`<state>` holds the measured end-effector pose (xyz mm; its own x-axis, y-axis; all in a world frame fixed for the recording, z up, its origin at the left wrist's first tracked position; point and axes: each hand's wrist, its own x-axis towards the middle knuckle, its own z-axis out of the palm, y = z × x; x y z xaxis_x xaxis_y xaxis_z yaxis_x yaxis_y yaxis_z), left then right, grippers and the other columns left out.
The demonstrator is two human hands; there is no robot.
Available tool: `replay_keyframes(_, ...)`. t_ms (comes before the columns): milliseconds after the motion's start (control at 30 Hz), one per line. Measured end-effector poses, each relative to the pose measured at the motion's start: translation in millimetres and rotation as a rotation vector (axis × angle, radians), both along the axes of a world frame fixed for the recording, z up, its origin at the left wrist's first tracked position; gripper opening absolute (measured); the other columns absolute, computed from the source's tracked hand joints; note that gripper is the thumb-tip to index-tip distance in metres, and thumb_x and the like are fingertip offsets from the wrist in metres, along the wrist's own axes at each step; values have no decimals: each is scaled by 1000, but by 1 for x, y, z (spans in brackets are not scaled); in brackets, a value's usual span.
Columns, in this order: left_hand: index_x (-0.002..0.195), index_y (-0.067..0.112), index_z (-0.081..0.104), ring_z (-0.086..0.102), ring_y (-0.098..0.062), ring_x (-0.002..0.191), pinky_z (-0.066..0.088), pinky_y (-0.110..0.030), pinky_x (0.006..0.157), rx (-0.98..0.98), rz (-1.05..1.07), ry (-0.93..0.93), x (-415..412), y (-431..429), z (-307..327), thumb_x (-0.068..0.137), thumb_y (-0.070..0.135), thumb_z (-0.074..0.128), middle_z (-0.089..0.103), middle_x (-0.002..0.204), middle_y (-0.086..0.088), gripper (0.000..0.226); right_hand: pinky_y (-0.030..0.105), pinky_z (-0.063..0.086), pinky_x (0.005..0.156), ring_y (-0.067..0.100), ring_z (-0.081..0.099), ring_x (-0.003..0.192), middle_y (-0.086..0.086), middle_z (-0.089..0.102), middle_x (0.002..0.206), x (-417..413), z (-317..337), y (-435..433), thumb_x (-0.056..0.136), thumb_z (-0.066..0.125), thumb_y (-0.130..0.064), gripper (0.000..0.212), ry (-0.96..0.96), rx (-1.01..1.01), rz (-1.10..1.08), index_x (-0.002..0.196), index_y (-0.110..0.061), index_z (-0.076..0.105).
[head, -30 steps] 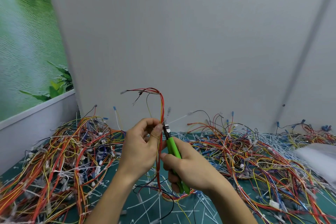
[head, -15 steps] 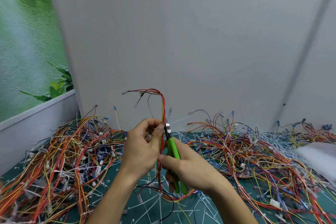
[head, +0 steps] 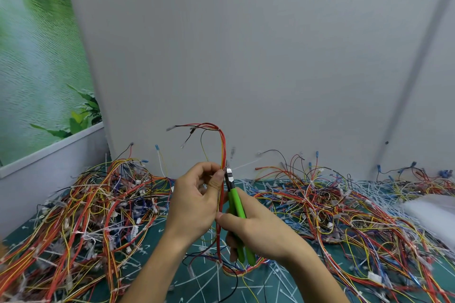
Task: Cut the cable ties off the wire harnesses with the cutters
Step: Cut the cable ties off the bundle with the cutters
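Pinching the upright red-and-yellow wire harness (head: 222, 147) taut, the left hand (head: 197, 202) steadies it so the right hand (head: 258, 231), clenched round the green-handled cutters (head: 235, 200), can set their tip at what is probably a cable tie (head: 225, 168), above the harness-strewn surface (head: 157, 233).

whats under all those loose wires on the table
A green mat shows between the wires, littered with cut white cable ties. Under the thick heaps the mat is covered, so anything else there cannot be seen.
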<state>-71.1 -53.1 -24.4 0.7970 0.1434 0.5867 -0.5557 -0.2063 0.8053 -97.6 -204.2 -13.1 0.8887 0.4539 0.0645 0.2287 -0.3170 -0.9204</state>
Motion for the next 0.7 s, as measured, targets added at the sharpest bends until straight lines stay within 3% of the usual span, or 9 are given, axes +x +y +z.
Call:
replay_keyframes(167, 94, 34, 66, 70, -4, 86, 55, -14, 71, 11, 7, 8, 0, 1, -1, 86, 42, 63, 72, 89, 19, 12, 61, 59, 72, 22, 59, 66, 2, 55, 73, -1, 0, 0, 93, 62, -34, 21, -3, -7, -1, 106, -21, 51)
replay_keyframes(467, 94, 34, 66, 69, -1, 86, 52, -9, 68, 15, 5, 15, 0, -2, -1, 91, 32, 64, 71, 89, 21, 4, 56, 60, 71, 19, 59, 62, 3, 55, 75, 0, 1, -2, 92, 61, -37, 26, -10, -42, -15, 108, -19, 50)
replay_keyframes(600, 93, 31, 67, 70, -5, 83, 54, -13, 67, 7, 7, 23, 1, -1, -2, 93, 27, 66, 71, 87, 17, 4, 56, 60, 66, 22, 60, 59, 2, 56, 76, 3, -1, -4, 93, 58, -34, 6, -46, -41, -11, 93, -35, 53)
replay_keyframes(700, 93, 30, 67, 70, -7, 82, 54, -14, 67, 1, 5, 23, 2, -1, -3, 93, 26, 67, 72, 86, 15, 4, 52, 60, 62, 22, 61, 56, 3, 58, 76, 3, 0, -4, 89, 57, -35, 8, -44, -42, -2, 85, -39, 52)
